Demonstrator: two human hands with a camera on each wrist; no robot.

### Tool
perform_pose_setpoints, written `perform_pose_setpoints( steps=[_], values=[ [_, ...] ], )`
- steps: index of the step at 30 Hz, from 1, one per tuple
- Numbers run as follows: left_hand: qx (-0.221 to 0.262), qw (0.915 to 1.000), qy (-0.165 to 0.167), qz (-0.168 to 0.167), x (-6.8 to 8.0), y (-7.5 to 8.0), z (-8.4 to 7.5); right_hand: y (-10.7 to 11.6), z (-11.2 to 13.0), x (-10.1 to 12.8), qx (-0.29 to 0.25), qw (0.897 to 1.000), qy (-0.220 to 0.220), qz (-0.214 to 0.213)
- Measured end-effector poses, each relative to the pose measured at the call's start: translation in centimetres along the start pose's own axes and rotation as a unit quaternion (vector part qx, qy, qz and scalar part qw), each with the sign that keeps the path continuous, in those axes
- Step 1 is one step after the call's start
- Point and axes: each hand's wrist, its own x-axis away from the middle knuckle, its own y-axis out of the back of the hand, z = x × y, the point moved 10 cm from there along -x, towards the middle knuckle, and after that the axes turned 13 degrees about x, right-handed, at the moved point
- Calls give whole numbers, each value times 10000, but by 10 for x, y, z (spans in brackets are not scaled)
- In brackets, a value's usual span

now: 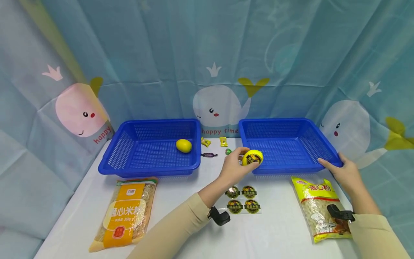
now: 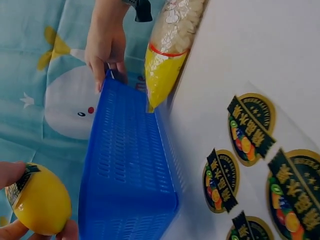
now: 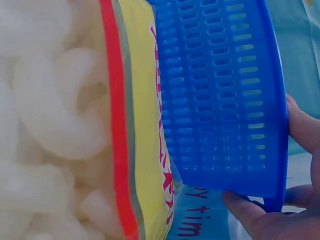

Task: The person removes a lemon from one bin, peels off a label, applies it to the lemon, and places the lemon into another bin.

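My left hand (image 1: pixel 235 166) grips a yellow lemon with a round dark label (image 1: pixel 252 158) at the near left corner of the right blue basket (image 1: pixel 291 124). In the left wrist view the lemon (image 2: pixel 37 204) sits between my fingertips beside the basket wall (image 2: pixel 127 170). My right hand (image 1: pixel 343 171) holds the basket's near right corner, fingers curled round its rim (image 3: pixel 280 150). A second lemon (image 1: pixel 183 145) lies in the left blue basket (image 1: pixel 129 144). A sheet of round fruit stickers (image 1: pixel 242 200) lies on the table below my left hand.
A yellow bag of white pasta (image 1: pixel 318 207) lies near my right forearm. An orange bag of rice noodles (image 1: pixel 127 212) lies front left. Several wrapped candies (image 1: pixel 213 144) sit between the baskets. A whale-print curtain hangs behind the white table (image 1: pixel 275 233).
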Motion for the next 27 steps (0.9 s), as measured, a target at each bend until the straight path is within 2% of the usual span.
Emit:
perform_pose_setpoints(
  steps=[5, 11, 16, 20, 24, 27],
  values=[
    [-327, 9991, -247, -43, -19, -16, -9, 0, 0, -1, 57, 10000, -15, 44],
    [-1122, 9925, -467, -133, -33, -29, -12, 0, -1, -3, 141, 9998, -43, 106],
    [-1798, 9823, -516, -7, -35, -39, -10, 1, -2, -3, 206, 9997, -68, 103],
    [-2247, 9738, -308, 165, -32, -43, -3, 0, -1, -3, 179, 9997, -110, 101],
    [-2371, 9710, -136, 275, -31, -42, 1, 0, 0, -2, 158, 9998, -122, 91],
    [-2381, 9705, -134, 343, -30, -43, 1, 1, -1, -2, 122, 9998, -140, 55]
  ],
)
